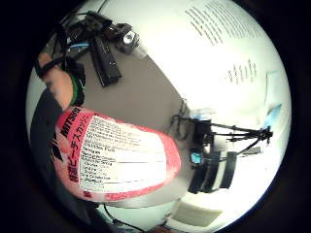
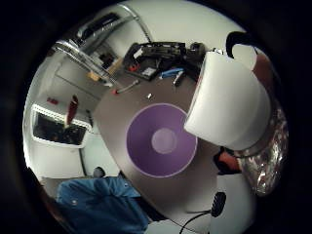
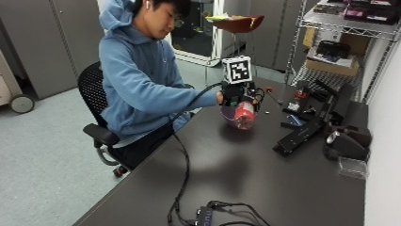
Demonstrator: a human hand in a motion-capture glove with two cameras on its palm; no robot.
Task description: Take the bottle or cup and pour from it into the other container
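Evidently the pour was about to start: the gloved right hand (image 3: 233,96) had its fingers curled round a red-labelled bottle (image 3: 243,114), held tilted above the bench (image 3: 251,174). Its white cap (image 2: 226,107) looked still on, hanging just above a purple container (image 2: 162,140) on the bench. Next, I judged, the cap had to come off before tipping further, mouth centred over the container.

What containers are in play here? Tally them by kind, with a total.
Clear plastic bottle with red label and white cap, held in the gloved right hand: 1
Purple round cup on the table: 1
Total: 2
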